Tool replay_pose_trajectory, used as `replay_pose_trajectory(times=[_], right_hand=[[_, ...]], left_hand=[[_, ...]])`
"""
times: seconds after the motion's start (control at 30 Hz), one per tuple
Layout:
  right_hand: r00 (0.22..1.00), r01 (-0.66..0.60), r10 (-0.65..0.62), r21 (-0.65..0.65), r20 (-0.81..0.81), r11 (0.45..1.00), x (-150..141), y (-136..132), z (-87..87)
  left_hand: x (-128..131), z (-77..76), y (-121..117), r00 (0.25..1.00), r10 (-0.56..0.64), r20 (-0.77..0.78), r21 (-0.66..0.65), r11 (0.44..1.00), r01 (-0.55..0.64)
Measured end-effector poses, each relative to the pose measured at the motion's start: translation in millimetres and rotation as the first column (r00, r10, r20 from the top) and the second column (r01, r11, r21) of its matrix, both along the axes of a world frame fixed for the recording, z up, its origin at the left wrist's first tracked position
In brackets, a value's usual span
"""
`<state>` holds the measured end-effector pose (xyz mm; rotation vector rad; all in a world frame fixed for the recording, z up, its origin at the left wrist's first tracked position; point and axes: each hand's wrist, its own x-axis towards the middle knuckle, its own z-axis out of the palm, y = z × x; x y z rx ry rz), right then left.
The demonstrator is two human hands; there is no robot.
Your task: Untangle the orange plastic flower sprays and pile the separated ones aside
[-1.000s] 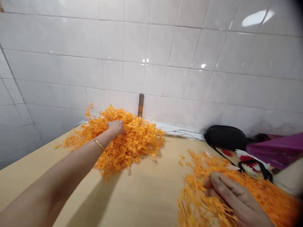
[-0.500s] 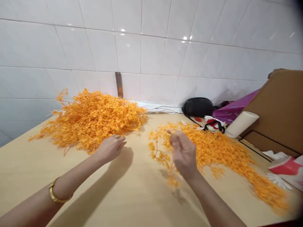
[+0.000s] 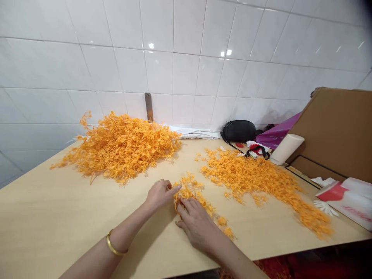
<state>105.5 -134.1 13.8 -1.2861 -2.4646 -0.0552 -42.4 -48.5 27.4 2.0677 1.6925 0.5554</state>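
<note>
My right hand (image 3: 196, 223) rests low over the table, its fingers curled on an orange artificial flower sprig (image 3: 207, 207). A thin stem curves beside its fingertips. My left hand (image 3: 161, 193), with a ring and a gold bracelet (image 3: 112, 244) on the wrist, is just to its left. One digit of it stretches to the sprig's upper left end, apart from the other bent fingers; no grip shows there. A big heap of orange sprigs (image 3: 124, 143) lies back left. Loose orange blossoms (image 3: 255, 174) spread in a long band at the right.
Along the tiled wall lie white cloth (image 3: 197, 133) and a black pouch (image 3: 238, 131). At the right are red and white flowers (image 3: 254, 148), a purple bag (image 3: 274, 133), a cream bottle (image 3: 287, 149), a brown cardboard box (image 3: 334, 124) and a red-and-white packet (image 3: 348, 197). The table's front edge shows below.
My left hand has left the large heap and come to the table's middle. My right hand has carried a sprig left and down from beside the loose blossoms. The view has swung right.
</note>
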Motion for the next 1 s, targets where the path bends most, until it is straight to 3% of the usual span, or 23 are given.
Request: replay_pose_trajectory(times=[0.13, 0.23, 0.3, 0.37, 0.43, 0.53, 0.6, 0.7, 0.77, 0.87, 0.93, 1.0], right_hand=[[0.999, 0.005, -0.005, -0.004, 0.038, 1.0, -4.3, -1.3, 2.7], [0.998, -0.016, 0.016, -0.013, 0.059, 1.0, -8.0, -9.6, 10.3], [0.996, -0.078, 0.079, -0.026, 0.04, 0.997, -8.8, -17.4, 18.8], [0.988, -0.144, 0.142, -0.026, -0.056, 0.989, -5.6, -22.1, 29.4], [0.955, -0.145, 0.14, 0.001, -0.262, 0.989, 3.5, -18.4, 40.0], [0.782, 0.048, -0.054, -0.026, -0.621, 0.998, 26.1, 8.8, 50.2], [0.595, 0.163, -0.248, -0.188, -0.764, 0.969, 41.0, 37.6, 51.8], [0.309, 0.04, -0.476, -0.489, -0.823, 0.871, 51.7, 80.0, 47.9], [0.181, -0.105, -0.522, -0.544, -0.834, 0.833, 50.0, 100.8, 42.5], [0.056, -0.16, -0.486, -0.488, -0.872, 0.858, 42.3, 119.3, 32.0], [0.008, -0.125, -0.452, -0.45, -0.892, 0.884, 38.7, 125.5, 23.9], [-0.018, -0.1, -0.427, -0.423, -0.904, 0.901, 37.4, 128.6, 15.7]], left_hand=[[10.2, 2.2, 4.9, 0.999, 0.022, 0.027, -0.022, 1.0, -0.021], [10.8, -1.7, 9.6, 0.999, -0.042, 0.016, -0.084, 0.996, 0.043], [8.8, -6.2, 12.5, 0.993, -0.067, 0.095, -0.131, 0.988, 0.08], [6.6, -8.4, 15.4, 0.977, -0.06, 0.205, -0.1, 0.992, 0.081], [6.1, -5.7, 18.0, 0.952, -0.062, 0.299, 0.048, 0.998, 0.05], [11.7, 6.6, 19.8, 0.924, -0.123, 0.363, 0.303, 0.953, 0.008], [19.4, 15.4, 19.7, 0.917, -0.162, 0.365, 0.396, 0.918, 0.004], [33.4, 21.5, 20.2, 0.912, -0.2, 0.359, 0.45, 0.893, 0.018], [41.3, 20.0, 23.1, 0.898, -0.223, 0.378, 0.449, 0.893, 0.033], [48.2, 13.5, 31.6, 0.823, -0.181, 0.538, 0.346, 0.938, -0.02], [49.0, 9.2, 37.5, 0.72, -0.043, 0.692, 0.142, 0.987, -0.077], [47.7, 6.0, 41.2, 0.617, 0.129, 0.776, -0.144, 0.989, -0.025]])
